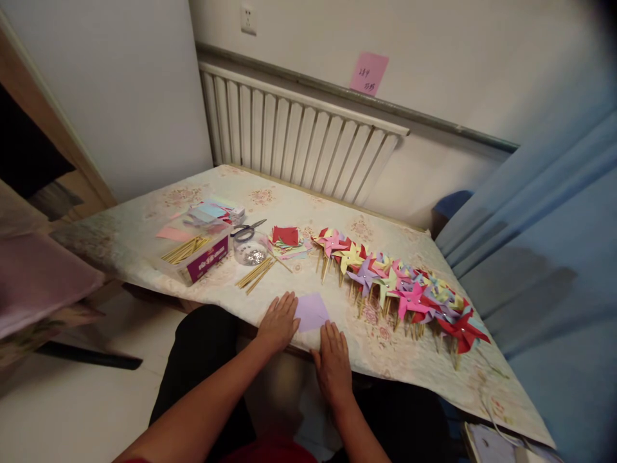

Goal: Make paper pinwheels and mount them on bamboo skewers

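A purple paper square (312, 312) lies flat on the table near its front edge. My left hand (279, 321) rests palm down at its left side, fingers stretched out and touching the paper's edge. On the other side my right hand (334, 360) lies flat, its fingertips by the lower right corner of the square. Neither hand grips anything. Close beyond my left hand lie several loose wooden sticks (255, 274) and a clear round dish (251, 253) of small shiny fasteners. Many finished paper pinwheels (385, 276) on sticks lie in rows to the right.
A box of sticks (197, 257), scissors (247, 230), pale paper sheets (211, 211) and a stack of coloured squares (285, 236) are on the flowered tablecloth (328, 215). Behind stands a radiator (289, 128); a blue curtain (544, 257) hangs at the right.
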`<control>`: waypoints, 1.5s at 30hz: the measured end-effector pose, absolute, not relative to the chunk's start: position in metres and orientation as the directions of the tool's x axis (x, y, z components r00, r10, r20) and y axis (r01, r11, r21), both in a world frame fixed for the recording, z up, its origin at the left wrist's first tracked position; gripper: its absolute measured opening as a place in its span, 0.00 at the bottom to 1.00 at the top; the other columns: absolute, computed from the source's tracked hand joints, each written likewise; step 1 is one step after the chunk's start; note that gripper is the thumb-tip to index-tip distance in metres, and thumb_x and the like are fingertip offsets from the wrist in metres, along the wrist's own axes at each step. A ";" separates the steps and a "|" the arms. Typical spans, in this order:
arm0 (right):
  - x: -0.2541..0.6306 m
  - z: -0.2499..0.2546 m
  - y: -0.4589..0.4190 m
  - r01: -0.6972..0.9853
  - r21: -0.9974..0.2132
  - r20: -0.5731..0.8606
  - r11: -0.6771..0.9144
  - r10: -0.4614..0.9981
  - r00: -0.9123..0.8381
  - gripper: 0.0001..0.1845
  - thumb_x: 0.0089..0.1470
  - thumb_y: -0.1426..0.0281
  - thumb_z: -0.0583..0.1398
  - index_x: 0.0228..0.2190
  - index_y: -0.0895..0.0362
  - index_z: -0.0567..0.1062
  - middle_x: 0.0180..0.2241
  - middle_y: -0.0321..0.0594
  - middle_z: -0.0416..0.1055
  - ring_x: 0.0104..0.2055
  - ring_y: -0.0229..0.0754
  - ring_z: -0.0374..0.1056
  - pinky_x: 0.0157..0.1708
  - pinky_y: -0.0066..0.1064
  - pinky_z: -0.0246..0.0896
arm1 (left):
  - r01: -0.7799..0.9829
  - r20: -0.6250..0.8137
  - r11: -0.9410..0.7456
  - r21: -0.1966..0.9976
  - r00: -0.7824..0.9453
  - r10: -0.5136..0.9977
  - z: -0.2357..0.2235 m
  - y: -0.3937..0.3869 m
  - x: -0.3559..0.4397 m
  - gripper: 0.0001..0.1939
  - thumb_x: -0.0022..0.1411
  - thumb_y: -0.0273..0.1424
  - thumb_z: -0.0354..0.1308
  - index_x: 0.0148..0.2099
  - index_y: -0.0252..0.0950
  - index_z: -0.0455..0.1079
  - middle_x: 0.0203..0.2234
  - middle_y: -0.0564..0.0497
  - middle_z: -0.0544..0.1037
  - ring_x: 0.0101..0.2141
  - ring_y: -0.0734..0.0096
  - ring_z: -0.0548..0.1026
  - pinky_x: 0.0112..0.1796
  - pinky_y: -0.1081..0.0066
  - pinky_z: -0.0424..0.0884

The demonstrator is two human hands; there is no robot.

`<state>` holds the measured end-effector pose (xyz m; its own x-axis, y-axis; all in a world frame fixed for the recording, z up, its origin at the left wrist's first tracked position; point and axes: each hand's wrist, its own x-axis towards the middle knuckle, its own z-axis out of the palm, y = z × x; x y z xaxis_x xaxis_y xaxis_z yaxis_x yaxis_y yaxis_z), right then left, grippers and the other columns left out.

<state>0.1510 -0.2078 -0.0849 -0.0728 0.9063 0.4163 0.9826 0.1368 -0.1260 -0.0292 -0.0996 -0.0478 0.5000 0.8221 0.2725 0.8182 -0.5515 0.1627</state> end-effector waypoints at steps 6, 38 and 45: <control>0.151 -0.079 -0.209 0.981 -0.139 0.396 0.135 0.916 -0.070 0.29 0.61 0.68 0.54 0.61 0.62 0.60 0.65 0.52 0.55 0.68 0.52 0.46 0.64 0.51 0.45 | 0.809 0.281 -0.562 0.173 0.506 0.816 -0.045 -0.100 -0.029 0.27 0.65 0.34 0.47 0.64 0.32 0.60 0.64 0.41 0.60 0.64 0.58 0.56 0.61 0.54 0.54; 0.168 -0.024 -0.129 0.721 -0.635 0.143 -0.277 0.875 0.462 0.19 0.49 0.64 0.62 0.43 0.60 0.76 0.30 0.38 0.74 0.31 0.41 0.69 0.36 0.32 0.64 | 0.610 0.137 -0.354 0.709 0.374 0.917 -0.022 0.015 -0.021 0.15 0.65 0.30 0.45 0.44 0.36 0.73 0.40 0.47 0.79 0.41 0.65 0.75 0.42 0.69 0.66; 0.157 -0.022 -0.117 0.794 -0.521 0.150 -0.313 0.882 0.446 0.20 0.48 0.66 0.63 0.44 0.59 0.76 0.31 0.39 0.73 0.32 0.42 0.68 0.36 0.32 0.64 | 0.634 0.067 -0.417 0.651 0.499 0.864 -0.014 0.018 -0.015 0.15 0.66 0.32 0.45 0.38 0.36 0.73 0.37 0.47 0.78 0.40 0.66 0.74 0.41 0.69 0.65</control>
